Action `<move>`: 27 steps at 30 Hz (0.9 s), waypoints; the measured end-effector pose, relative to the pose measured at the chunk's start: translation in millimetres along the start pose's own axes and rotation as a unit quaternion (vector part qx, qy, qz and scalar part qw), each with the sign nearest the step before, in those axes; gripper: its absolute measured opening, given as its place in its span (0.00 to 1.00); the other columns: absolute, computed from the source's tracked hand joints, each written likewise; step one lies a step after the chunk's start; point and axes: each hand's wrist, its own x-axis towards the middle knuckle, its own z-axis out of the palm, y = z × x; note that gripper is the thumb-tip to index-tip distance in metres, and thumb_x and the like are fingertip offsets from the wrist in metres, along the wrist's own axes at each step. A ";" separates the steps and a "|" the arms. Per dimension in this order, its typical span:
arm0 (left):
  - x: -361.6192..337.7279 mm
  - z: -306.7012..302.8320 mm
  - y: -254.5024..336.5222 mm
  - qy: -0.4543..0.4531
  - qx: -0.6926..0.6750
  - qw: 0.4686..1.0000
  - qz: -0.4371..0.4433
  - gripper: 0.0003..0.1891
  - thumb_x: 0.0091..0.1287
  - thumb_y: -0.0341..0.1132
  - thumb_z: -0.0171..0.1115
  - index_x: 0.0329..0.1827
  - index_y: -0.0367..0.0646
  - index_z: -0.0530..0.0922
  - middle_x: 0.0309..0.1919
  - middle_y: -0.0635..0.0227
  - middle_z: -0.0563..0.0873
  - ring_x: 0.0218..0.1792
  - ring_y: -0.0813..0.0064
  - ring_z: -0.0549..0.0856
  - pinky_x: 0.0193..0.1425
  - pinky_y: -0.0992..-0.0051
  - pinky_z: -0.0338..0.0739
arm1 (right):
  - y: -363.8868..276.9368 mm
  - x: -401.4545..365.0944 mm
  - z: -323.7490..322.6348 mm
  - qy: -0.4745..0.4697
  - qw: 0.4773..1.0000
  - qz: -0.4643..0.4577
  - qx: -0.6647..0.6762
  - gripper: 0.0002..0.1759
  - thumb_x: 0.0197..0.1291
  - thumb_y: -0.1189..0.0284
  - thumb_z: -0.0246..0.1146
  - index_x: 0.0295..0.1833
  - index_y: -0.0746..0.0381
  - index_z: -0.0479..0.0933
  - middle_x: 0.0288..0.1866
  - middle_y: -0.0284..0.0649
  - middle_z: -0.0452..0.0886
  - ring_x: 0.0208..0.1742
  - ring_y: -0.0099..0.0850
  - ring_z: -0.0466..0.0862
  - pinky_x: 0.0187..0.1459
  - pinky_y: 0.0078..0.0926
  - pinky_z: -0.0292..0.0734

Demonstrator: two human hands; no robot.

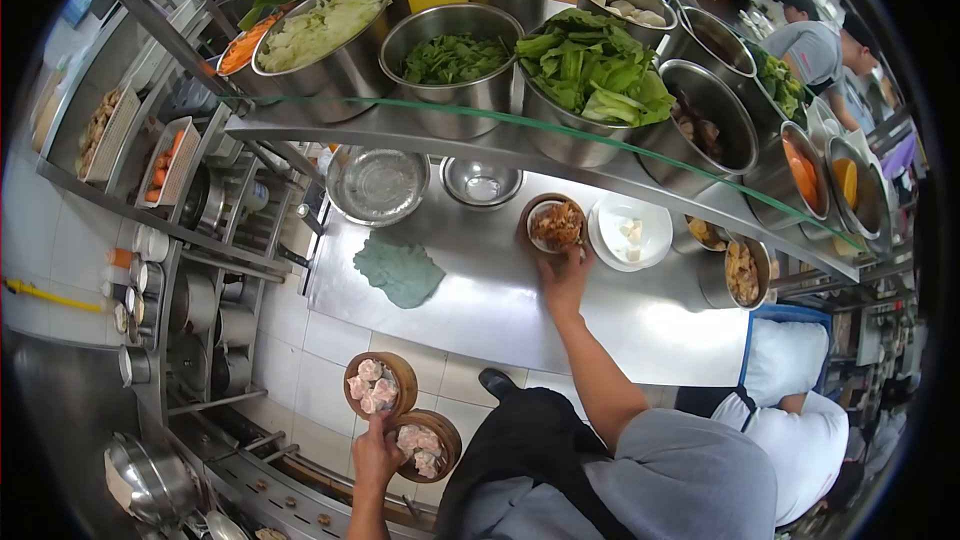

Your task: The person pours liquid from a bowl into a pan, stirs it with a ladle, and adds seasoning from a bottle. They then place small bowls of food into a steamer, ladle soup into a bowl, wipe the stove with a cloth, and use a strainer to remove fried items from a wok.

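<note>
On the counter (500, 320) a steamer (556, 224) stands under the front edge of the shelf (610, 178), which carries a row of bowls (470, 90) (leaves in several). At the steamer's 3 o'clock, just beside it, lies a plate (630, 232). A small bowl (481, 181) is at 10 o'clock, a wide bowl (377, 183) past it at 9, and a cloth (400, 270) at 8. The right hand (565, 278) sits at 6 o'clock, seemingly touching the rim. Off the counter, at 7 o'clock, the left hand (375, 455) has a pair of steamers (378, 385) at its 12 and 2. Another person (800, 420) stands at the counter's 4 o'clock.
</note>
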 end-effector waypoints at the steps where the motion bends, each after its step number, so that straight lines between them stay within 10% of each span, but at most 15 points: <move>1: -0.6 -0.5 -4.3 0.012 0.001 1.000 0.003 0.21 0.60 0.23 0.61 0.58 0.43 0.73 0.33 0.46 0.88 0.37 0.42 0.87 0.40 0.49 0.80 | 4.1 -5.6 -5.8 -0.010 0.999 -0.031 -0.002 0.31 0.49 0.73 0.77 0.59 0.58 0.73 0.70 0.62 0.63 0.68 0.61 0.72 0.64 0.48 0.74; 15: -72.6 -30.1 -84.5 0.073 0.044 0.989 -0.123 0.23 0.62 0.33 0.65 0.61 0.51 0.71 0.31 0.49 0.87 0.34 0.44 0.87 0.37 0.48 0.80 | 80.8 -75.5 -35.3 -0.274 0.944 -0.157 0.097 0.35 0.40 0.81 0.81 0.57 0.62 0.74 0.65 0.50 0.74 0.64 0.43 0.77 0.58 0.35 0.79; 21: -130.7 -32.2 -132.9 0.136 0.021 0.966 -0.221 0.21 0.63 0.29 0.61 0.61 0.48 0.71 0.33 0.53 0.88 0.35 0.46 0.88 0.37 0.48 0.80 | -34.7 -109.4 -9.4 -0.418 0.859 -0.285 0.076 0.33 0.39 0.87 0.77 0.55 0.62 0.74 0.79 0.55 0.59 0.78 0.56 0.63 0.72 0.45 0.65; 22: -142.7 -34.9 -141.8 0.153 0.014 0.958 -0.242 0.21 0.63 0.29 0.61 0.61 0.48 0.71 0.33 0.53 0.88 0.35 0.46 0.88 0.37 0.48 0.80 | -57.6 -117.3 3.2 -0.421 0.829 -0.358 0.079 0.34 0.38 0.86 0.77 0.55 0.62 0.75 0.79 0.54 0.60 0.73 0.49 0.71 0.60 0.37 0.79; 27: -196.0 -68.1 -176.0 0.238 -0.008 0.913 -0.332 0.22 0.60 0.28 0.60 0.59 0.47 0.72 0.30 0.52 0.87 0.34 0.45 0.87 0.35 0.47 0.79 | -200.6 -179.1 88.0 -0.511 0.688 -0.490 0.162 0.34 0.42 0.85 0.76 0.57 0.62 0.74 0.79 0.52 0.60 0.75 0.48 0.70 0.64 0.35 0.76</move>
